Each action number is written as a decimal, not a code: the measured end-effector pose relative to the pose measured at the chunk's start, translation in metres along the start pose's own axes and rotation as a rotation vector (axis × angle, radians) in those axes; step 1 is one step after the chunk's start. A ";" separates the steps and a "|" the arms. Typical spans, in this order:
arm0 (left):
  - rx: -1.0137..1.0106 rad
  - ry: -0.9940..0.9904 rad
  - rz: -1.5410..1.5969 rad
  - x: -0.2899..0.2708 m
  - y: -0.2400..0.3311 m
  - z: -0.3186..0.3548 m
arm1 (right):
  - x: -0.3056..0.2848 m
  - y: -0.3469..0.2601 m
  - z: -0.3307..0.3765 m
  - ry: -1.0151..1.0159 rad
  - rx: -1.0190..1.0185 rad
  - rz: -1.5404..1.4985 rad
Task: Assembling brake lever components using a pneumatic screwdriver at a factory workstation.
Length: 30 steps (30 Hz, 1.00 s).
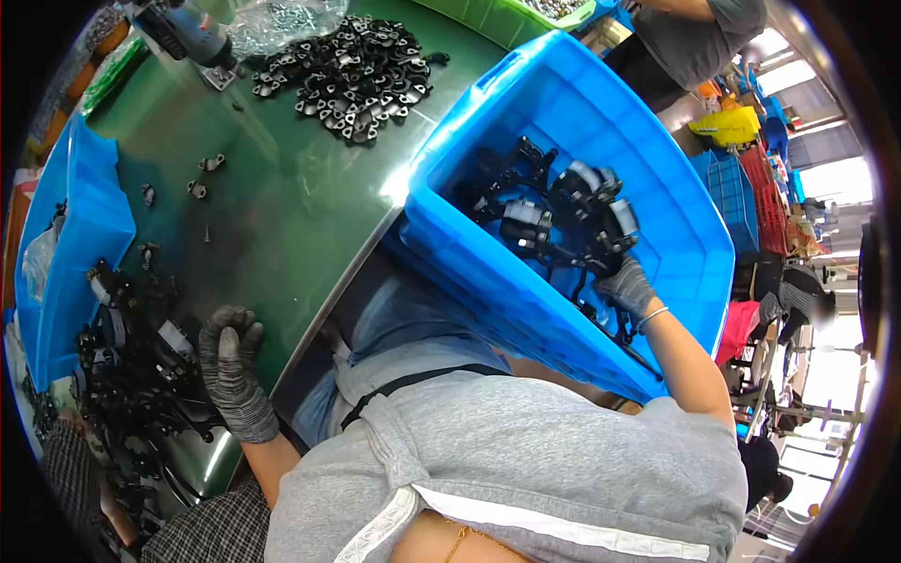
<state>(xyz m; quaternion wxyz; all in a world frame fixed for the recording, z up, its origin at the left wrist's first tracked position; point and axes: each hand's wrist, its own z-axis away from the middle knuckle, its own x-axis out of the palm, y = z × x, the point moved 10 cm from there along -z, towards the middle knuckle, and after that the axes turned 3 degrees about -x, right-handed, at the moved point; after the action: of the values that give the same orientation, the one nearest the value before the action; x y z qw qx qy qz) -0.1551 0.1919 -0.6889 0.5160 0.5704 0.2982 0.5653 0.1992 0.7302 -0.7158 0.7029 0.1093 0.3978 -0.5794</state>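
Observation:
My right hand (pixel 627 285), in a grey knitted glove, reaches into a large blue bin (pixel 554 272) on my right. Its fingers are closed round a black lever assembly (pixel 601 253), though the fingertips are hidden. Similar black assemblies with pale grey sections (pixel 526 220) lie in a heap inside the bin. My left hand (pixel 231 361), also gloved, rests near the table's front edge with its fingers curled and nothing showing in them. Beside it on the left is a pile of black lever assemblies (pixel 141 347).
The green table (pixel 282 206) carries a heap of small black clamps (pixel 357 75), a few loose ones and a screw (pixel 207 234). A power tool (pixel 183 38) hangs at the far left. Another blue bin (pixel 80 244) stands left. Another person (pixel 690 42) is beyond my bin; a checked sleeve (pixel 216 525) shows lower left.

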 end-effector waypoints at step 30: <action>-0.019 -0.045 0.003 -0.009 -0.011 -0.007 | -0.165 -0.082 0.133 0.547 -0.422 -0.766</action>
<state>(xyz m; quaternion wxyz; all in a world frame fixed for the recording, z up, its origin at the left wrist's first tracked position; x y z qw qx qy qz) -0.1611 0.1886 -0.7030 0.5271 0.5784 0.2800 0.5561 0.1810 0.7437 -0.4901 0.3173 -0.0408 0.6870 -0.6525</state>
